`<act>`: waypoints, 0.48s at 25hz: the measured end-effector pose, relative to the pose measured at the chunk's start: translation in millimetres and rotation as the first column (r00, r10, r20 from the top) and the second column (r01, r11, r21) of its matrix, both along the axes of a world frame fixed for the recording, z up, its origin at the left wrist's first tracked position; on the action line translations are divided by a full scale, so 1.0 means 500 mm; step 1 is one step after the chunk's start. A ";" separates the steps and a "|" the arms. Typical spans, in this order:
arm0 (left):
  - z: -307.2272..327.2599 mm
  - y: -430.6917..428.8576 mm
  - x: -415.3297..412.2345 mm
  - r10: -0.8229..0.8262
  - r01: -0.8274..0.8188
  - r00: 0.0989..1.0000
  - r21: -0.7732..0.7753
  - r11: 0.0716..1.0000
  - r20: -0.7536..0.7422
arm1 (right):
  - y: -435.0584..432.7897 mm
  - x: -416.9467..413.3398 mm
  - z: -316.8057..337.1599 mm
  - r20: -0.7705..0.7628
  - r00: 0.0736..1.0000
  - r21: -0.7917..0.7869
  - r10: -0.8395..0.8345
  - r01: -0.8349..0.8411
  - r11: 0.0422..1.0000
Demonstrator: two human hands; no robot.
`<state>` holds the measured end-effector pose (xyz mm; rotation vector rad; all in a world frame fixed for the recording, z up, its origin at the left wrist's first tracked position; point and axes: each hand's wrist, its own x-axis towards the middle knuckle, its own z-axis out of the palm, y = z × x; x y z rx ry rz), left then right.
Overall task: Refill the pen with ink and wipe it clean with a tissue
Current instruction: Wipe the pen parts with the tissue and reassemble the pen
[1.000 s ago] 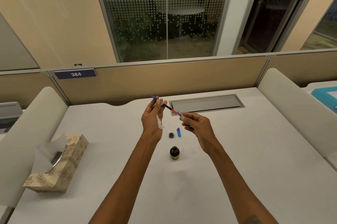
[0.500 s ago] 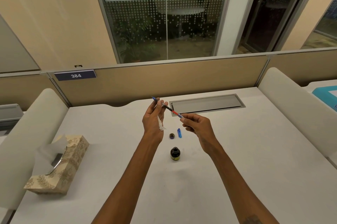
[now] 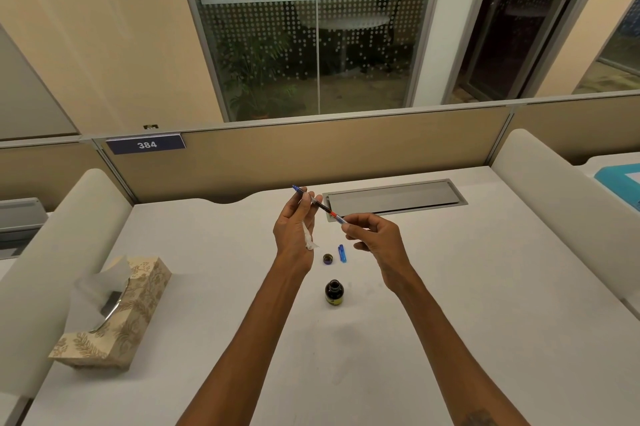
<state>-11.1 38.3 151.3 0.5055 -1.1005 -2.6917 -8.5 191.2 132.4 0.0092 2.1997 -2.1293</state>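
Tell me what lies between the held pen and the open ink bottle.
Nothing visible does. The pen is held in the air by both hands, and the ink bottle stands uncapped below; its cap sits off to the side.

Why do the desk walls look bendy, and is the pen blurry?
Head view: the wide lens curves the divider and stretches edges; the pen between left hand and right hand looks fairly sharp but tiny; soft shadow beside the ink bottle.
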 end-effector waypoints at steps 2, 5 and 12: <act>-0.004 0.006 0.006 -0.019 0.019 1.000 0.013 1.000 0.008 | -0.005 0.000 0.001 -0.012 1.000 0.014 -0.002 0.002 1.000; -0.009 0.016 0.011 -0.055 0.056 0.998 -0.025 0.998 0.020 | -0.011 -0.002 0.003 -0.038 0.999 0.015 -0.003 0.004 1.000; -0.013 0.026 0.015 -0.079 0.084 0.995 -0.094 0.992 0.055 | -0.018 -0.011 -0.002 -0.079 0.996 -0.036 -0.044 0.041 0.998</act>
